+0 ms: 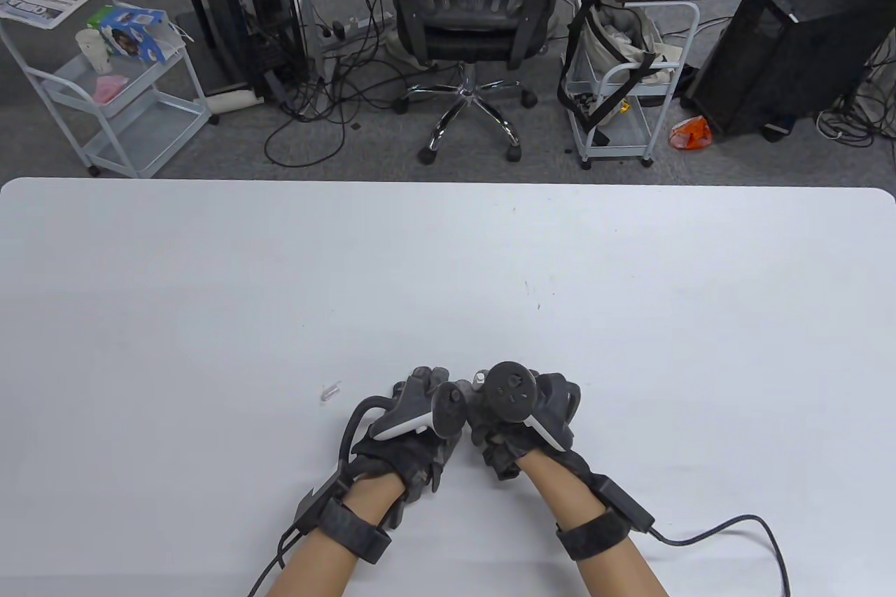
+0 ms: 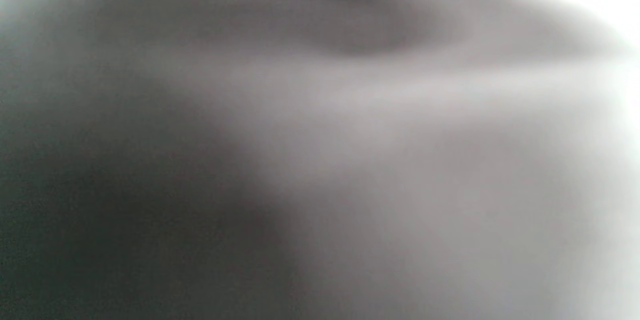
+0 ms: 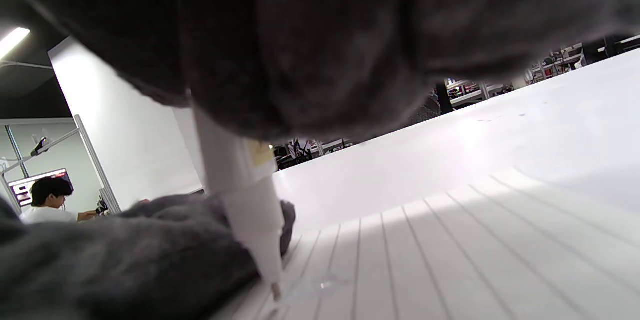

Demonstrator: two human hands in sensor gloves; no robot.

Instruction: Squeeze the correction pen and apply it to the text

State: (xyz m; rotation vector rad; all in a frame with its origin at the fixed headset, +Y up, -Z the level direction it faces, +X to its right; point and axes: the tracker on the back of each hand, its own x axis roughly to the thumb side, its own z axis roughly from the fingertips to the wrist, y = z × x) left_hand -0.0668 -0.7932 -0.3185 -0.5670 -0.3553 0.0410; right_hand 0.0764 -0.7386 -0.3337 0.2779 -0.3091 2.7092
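Grey-gloved, the left hand is laid flat on the lined paper; its finger spread cannot be told. Beside it, the right hand is closed around the white correction pen, tip touching the paper.

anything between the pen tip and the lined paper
Nothing shows: in the right wrist view the correction pen tip meets the lined paper, held by the right hand.
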